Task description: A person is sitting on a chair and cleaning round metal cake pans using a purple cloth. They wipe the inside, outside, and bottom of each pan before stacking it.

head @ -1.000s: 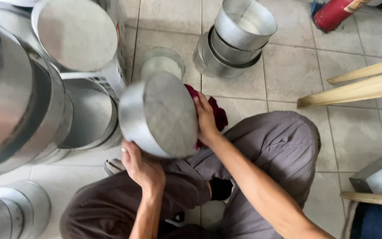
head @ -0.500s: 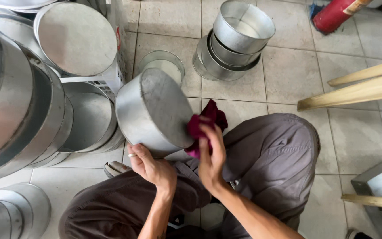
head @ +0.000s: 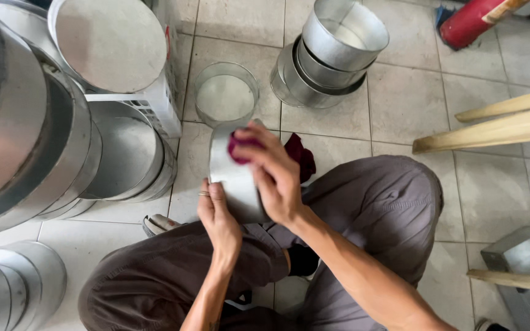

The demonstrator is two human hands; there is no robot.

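Far left, big stacked metal pans (head: 13, 141) lean in a pile, w/ a round lid or pan bottom (head: 110, 43) sitting on a white crate (head: 157, 107) and another shallow pan (head: 127, 156) beneath it. Next over, the left hand (head: 218, 216) steadies a round metal tin (head: 234, 178), which is tipped on its side above the lap – left fingers (head: 207, 199) are curled loosely along its lower wall, thumb side hidden, so it's a bracing hold more than a full wrap. The right hand (head: 274, 171) lies across the tin's upper wall, its fingers closed on a dark red rag (head: 240, 146) pressed flat to the metal; the rest of the rag hangs out behind the hand toward the floor. Judging by that, the step in hand is wiping down the tin's outer wall – prob. mid-pass. The next move would seem to call for the left hand to turn the tin a bit so an unwiped stretch comes under the rag, w/ steady pressure from the right. On the tiled floor (head: 400, 92) just beyond the tin stands a smaller tin (head: 226, 95), open side up, and right of it a nested stack of tins (head: 332, 52). Farther right, pale wooden legs (head: 492, 125) slant across, a red cylinder (head: 470, 24) lies at the top edge, and a grey metal box (head: 522, 251) sits lower right.
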